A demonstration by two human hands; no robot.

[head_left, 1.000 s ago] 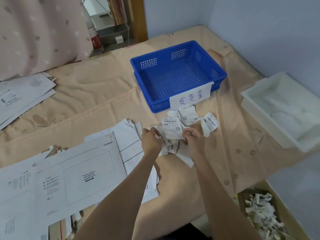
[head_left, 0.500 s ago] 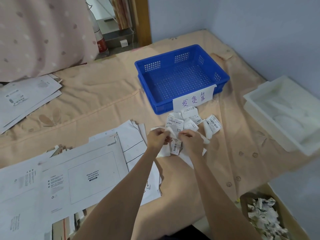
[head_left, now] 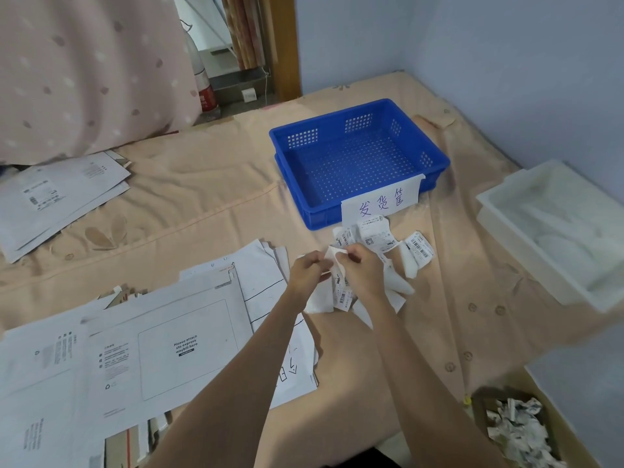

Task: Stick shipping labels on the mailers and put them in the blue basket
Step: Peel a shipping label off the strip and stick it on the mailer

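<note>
Head view: left hand (head_left: 309,270) and right hand (head_left: 363,268) both pinch one shipping label (head_left: 336,256), fingers curled, above the label pile (head_left: 381,238). Mailers (head_left: 162,349) lie left; blue basket (head_left: 358,160) behind the pile.

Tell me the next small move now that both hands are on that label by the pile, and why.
Probably peel it: the left hand and right hand pinch one label between them above the label pile. Then carry it to the top mailer, whose printed waybill box is bare. The blue basket holds nothing yet.
</note>
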